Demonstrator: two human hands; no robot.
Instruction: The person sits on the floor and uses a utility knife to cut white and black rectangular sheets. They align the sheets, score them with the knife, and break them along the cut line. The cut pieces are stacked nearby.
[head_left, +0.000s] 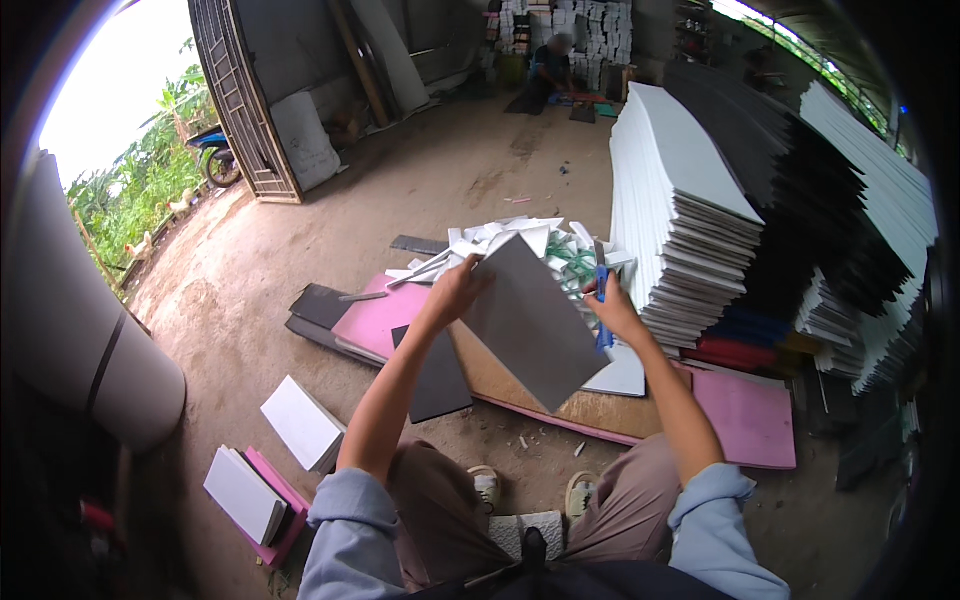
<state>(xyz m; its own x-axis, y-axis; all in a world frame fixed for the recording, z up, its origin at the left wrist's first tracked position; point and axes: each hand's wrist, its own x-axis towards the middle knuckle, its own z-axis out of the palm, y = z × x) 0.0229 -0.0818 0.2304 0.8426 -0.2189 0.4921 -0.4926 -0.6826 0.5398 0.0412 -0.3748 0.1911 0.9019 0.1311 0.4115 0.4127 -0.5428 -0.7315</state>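
In front of me a grey rectangular foam sheet (537, 325) is held up and tilted, its top left edge pinched in my left hand (458, 292). My right hand (616, 306) is closed round a blue utility knife (602, 283), which points upward beside the sheet's right edge. Below the sheet lies a brown wooden board (495, 365) on the floor. A dark foam piece (437, 385) rests on its left part, near a pink sheet (376, 318). White offcuts (540, 238) are heaped just beyond the board.
Tall stacks of white sheets (680, 180) and black sheets (770, 150) stand at the right. White foam blocks (303, 422) lie on the floor at left, near a large grey roll (130, 370). Another person (550, 68) sits far back. A pink sheet (745, 415) lies at right.
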